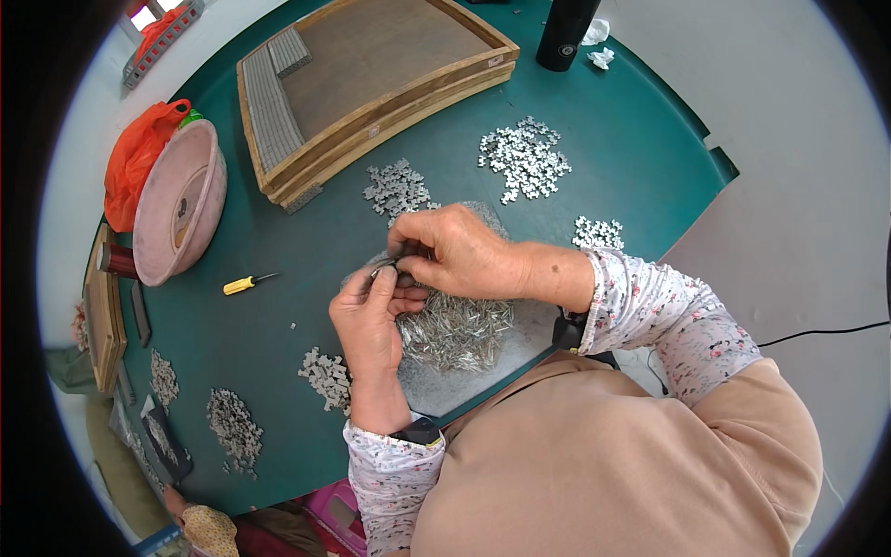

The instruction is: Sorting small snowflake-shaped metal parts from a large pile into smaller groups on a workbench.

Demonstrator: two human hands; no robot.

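Note:
My left hand (368, 325) and my right hand (469, 252) meet over a grey mat (434, 388). Thumb and fingers of each are pinched together around a small dark metal piece (383, 267), mostly covered by the fingertips, so its exact kind does not show. Just below the hands, a heap of thin, shiny metal pins (459, 336) lies on the mat. Beyond my right hand is a pile of small grey notched metal parts (397, 188). Flat grey pieces (325, 377) are spread beside my left wrist.
Stacked wooden trays (380, 121) stand at the far side, the top one partly filled with grey strips. A pink basin (181, 204), yellow-handled screwdriver (246, 284) and black bottle (566, 35) are on the green table. More metal parts (524, 158) lie around. Another person's sleeve (209, 531) shows lower left.

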